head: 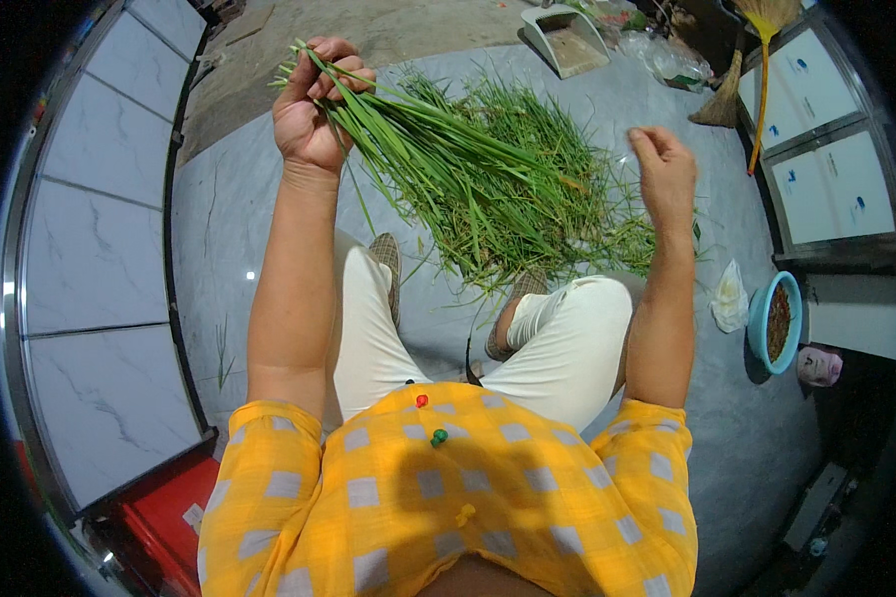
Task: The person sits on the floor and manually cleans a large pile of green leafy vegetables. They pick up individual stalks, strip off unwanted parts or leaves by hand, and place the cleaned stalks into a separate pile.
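My left hand (317,104) is closed around the pale cut ends of a bunch of long green leaves (433,138), likely garlic chives; the leaf tips hang out to the right. Beneath and beyond the bunch, a large loose heap of similar green leaves (523,231) lies on the grey floor, past my feet. Off to the right of the heap, my right hand (666,160) is raised, thumb and fingertips pinched together; whether something thin is between them I cannot tell.
A white dustpan (567,41) lies beyond the heap, with clear plastic packaging (668,60) beside it. Brooms (724,93) lean at the right cabinet (810,89). Nearer on the right are a knotted plastic bag (729,298) and a blue basin (758,328) with brown contents. Tiled cabinets (101,257) line the left.
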